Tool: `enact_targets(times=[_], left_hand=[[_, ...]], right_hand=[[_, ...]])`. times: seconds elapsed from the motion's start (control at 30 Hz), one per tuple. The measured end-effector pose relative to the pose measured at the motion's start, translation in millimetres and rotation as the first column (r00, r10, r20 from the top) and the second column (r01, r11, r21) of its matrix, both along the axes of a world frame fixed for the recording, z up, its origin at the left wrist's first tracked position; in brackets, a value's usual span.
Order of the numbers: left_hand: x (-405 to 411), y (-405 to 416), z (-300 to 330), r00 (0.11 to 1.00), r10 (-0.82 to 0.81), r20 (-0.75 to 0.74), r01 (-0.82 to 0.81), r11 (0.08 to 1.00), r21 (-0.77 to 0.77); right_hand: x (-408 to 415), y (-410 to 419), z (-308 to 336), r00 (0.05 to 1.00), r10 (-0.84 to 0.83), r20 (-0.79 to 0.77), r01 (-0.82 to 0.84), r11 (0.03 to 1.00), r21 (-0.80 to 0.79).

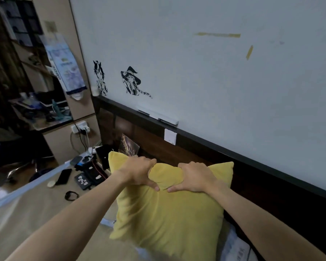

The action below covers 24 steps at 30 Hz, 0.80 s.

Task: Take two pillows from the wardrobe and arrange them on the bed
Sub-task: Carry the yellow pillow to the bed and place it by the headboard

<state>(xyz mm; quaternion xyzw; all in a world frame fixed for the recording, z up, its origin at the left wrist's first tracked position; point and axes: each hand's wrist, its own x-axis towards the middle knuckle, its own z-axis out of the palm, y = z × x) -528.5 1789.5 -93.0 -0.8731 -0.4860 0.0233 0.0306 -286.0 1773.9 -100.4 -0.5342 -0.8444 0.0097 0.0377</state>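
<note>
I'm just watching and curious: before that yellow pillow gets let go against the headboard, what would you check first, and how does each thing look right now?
1. Grip on the square yellow fabric pillow: left hand and right hand both pinch its top edge. Ok.
2. Pillow upright against the dark wooden headboard: stands beside it; contact cannot tell.
3. Pillow's base on the beige bed sheet: ok.
4. Loose items clear of the pillow: black phone and black band lie apart, to the left. Ok.
5. Second pillow placed: none in view. Cannot tell.

Head camera looks down, close over bed (36, 219).
</note>
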Motion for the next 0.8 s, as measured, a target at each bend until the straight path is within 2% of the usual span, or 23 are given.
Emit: enact_targets(times=[0.13,0.27,0.43,0.67,0.8], left_hand=[[35.4,65.7,-21.4,0.997,0.052,-0.064,-0.055,0.997,-0.045],[63.7,125.2,-49.5,0.991,0.070,-0.114,-0.079,0.994,-0.076],[88.9,183.6,-74.2,0.985,0.045,-0.166,-0.051,0.998,-0.028],[119.9,231.7,-85.2,0.987,0.062,-0.147,-0.058,0.998,0.032],[129.2,237.4,-93.4,0.990,0.109,-0.084,-0.107,0.994,0.024]], right_hand=[[28.8,62.6,-27.2,1.000,0.001,-0.011,0.000,1.000,0.030],[54.7,115.3,-70.8,0.993,-0.044,-0.113,0.048,0.999,0.027],[69.3,159.2,-108.0,0.971,-0.153,-0.184,0.152,0.988,-0.019],[82.8,198.7,-118.8,0.933,-0.308,-0.185,0.315,0.949,0.008],[96.4,213.1,-127.2,0.908,-0.366,-0.206,0.363,0.930,-0.052]])
